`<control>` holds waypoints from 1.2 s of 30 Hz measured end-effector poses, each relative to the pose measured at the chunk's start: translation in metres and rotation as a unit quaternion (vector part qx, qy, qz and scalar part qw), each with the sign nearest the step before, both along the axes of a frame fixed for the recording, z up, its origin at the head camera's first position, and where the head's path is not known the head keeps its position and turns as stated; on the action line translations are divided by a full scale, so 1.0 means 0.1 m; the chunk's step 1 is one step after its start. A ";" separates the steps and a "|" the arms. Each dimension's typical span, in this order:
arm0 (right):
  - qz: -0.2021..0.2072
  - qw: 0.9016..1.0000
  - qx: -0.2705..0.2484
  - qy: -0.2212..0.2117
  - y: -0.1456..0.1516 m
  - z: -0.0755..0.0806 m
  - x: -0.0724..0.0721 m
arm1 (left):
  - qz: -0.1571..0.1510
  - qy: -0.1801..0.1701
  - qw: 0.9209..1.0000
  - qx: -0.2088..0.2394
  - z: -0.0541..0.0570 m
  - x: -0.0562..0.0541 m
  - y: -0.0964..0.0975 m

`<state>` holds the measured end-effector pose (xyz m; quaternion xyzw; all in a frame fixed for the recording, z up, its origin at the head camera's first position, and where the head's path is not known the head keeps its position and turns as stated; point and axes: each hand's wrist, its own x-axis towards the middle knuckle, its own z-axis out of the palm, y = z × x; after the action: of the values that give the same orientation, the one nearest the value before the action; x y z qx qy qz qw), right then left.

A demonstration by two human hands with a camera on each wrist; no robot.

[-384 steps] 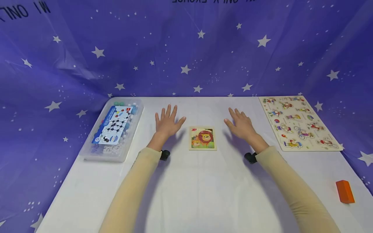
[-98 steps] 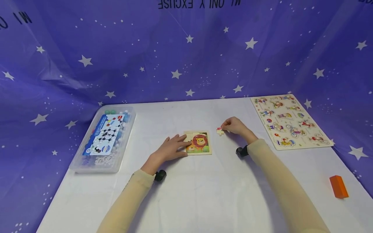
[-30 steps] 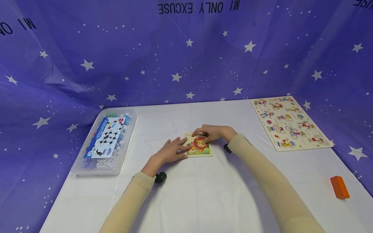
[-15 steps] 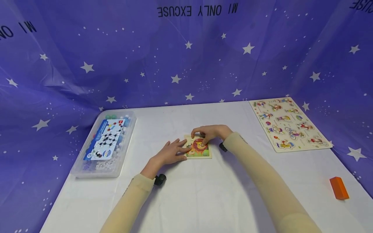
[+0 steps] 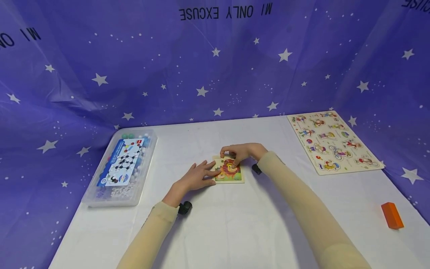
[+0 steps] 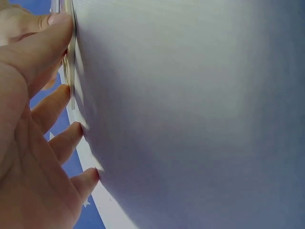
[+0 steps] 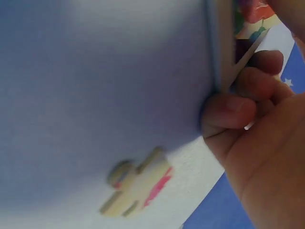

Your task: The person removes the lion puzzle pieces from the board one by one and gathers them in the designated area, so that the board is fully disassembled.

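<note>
A small square lion jigsaw puzzle [image 5: 231, 176] in a pale wooden frame lies on the white table. My left hand [image 5: 195, 177] rests at its left side, fingers spread onto the picture and thumb against the frame's edge. My right hand [image 5: 242, 151] reaches over the puzzle's upper right, thumb on the lion's face and index finger bent at the far edge. Its other fingers curl at the frame's corner in the right wrist view. There, a loose pale puzzle piece [image 7: 143, 183] with a pink patch lies on the table; the hand hides it in the head view.
A clear plastic box of molecular model parts [image 5: 117, 172] stands at the left. On the right lie a large wooden peg puzzle board [image 5: 336, 144] and an orange block [image 5: 392, 215]. Behind the table hangs a purple star-patterned cloth [image 5: 188, 67].
The hands began apart beside the full puzzle. The right hand set a puzzle piece down to its right, then came onto the puzzle; the lion's face has just shifted slightly under the thumb.
</note>
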<state>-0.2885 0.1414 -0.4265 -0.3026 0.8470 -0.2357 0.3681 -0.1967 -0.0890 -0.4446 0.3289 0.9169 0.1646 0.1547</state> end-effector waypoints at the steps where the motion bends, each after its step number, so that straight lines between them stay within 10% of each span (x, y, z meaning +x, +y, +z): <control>1: -0.002 1.000 -0.007 0.007 0.01 -0.01 0.01 | 0.000 0.001 1.000 0.000 0.00 0.00 0.00; 36: -0.014 0.980 -0.164 0.109 0.17 -0.20 0.15 | -0.003 0.007 1.000 0.004 -0.02 0.00 -0.01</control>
<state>-0.2738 0.1581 -0.4461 -0.3709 0.8358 -0.3425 0.2156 -0.1970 -0.0903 -0.4469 0.3336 0.9162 0.1657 0.1479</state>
